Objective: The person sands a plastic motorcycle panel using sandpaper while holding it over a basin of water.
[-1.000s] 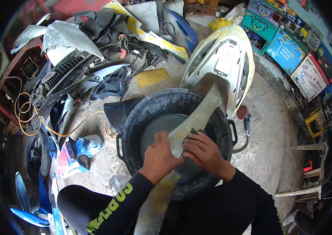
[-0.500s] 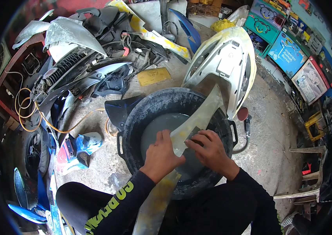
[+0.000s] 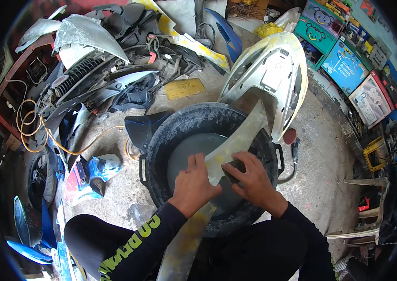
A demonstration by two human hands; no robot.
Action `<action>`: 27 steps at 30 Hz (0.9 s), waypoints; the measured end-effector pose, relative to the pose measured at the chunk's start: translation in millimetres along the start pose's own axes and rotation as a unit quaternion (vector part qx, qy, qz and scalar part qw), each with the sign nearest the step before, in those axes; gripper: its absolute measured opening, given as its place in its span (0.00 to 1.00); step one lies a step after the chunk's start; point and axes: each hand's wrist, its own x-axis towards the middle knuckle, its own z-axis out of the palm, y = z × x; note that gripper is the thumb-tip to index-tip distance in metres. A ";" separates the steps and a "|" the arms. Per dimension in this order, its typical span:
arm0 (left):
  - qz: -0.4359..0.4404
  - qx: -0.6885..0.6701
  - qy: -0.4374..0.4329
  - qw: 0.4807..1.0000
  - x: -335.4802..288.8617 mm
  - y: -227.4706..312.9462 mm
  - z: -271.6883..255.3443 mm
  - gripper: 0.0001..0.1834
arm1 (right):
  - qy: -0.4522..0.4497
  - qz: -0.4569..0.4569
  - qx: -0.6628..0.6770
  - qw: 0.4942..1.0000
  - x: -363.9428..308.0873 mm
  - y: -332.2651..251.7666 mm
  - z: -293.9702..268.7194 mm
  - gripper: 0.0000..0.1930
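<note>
Concrete workshop floor (image 3: 320, 192) spreads beneath stripped motorcycle parts as a person, seated or crouching, works over a black tub (image 3: 155, 133) of cloudy grey liquid. At left, an orange hose (image 3: 83, 149) loops past a blue, white and red fairing piece (image 3: 96, 175). At center, the left hand (image 3: 190, 185) curls firmly over the left edge of a yellow-mottled body panel (image 3: 240, 136), which slants above the tub; a similar strip (image 3: 187, 239) emerges below, though whether it is the same piece cannot be told. Just right, the half-curled right hand (image 3: 254, 180) pinches a small dark pad (image 3: 235, 169) against the panel's right edge. Apparently rubbing by hand, the worker would do best with a flat pad, light even strokes along the curve and less pressure at the thin edge. Forward strokes look short on room, the panel's far tip sitting near a white tail fairing (image 3: 280, 75); the right elbow seems freer, with concrete stretching past a disc sander (image 3: 291, 136) toward a pale frame (image 3: 360, 232).
</note>
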 end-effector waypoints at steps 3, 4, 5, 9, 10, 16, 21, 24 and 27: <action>-0.006 -0.012 -0.009 1.000 0.5 1.4 1.2 0.41 | 0.007 -0.004 0.020 1.000 -9.8 4.1 10.4 0.28; -0.013 -0.023 -0.012 1.000 0.0 0.3 1.7 0.42 | 0.006 0.016 0.042 0.999 -11.7 1.3 13.1 0.28; -0.013 -0.023 -0.013 1.000 -0.4 0.2 2.4 0.42 | 0.006 0.035 0.064 0.997 -13.5 -1.7 15.2 0.28; 0.016 -0.001 0.008 1.000 -2.1 0.4 4.6 0.39 | -0.002 0.056 0.084 0.995 -15.9 -16.4 13.0 0.27; 0.020 0.001 0.012 1.000 -2.3 0.4 5.2 0.38 | -0.001 0.069 0.040 0.997 -14.7 -20.8 9.9 0.24; -0.005 -0.004 -0.006 1.000 -0.6 7.3 3.5 0.37 | 0.015 0.081 0.028 0.996 -6.3 -32.9 15.7 0.17; 0.047 0.016 0.037 0.998 -1.8 1.3 11.8 0.38 | 0.033 0.036 0.042 0.998 -8.9 -17.9 24.2 0.17; 0.046 0.014 0.032 0.998 -2.6 0.8 13.8 0.38 | 0.019 0.061 0.069 0.996 -4.4 -16.9 24.1 0.16; 0.046 0.008 0.030 0.998 -0.5 3.0 10.9 0.38 | 0.019 0.032 0.078 0.996 -5.1 -12.2 23.1 0.14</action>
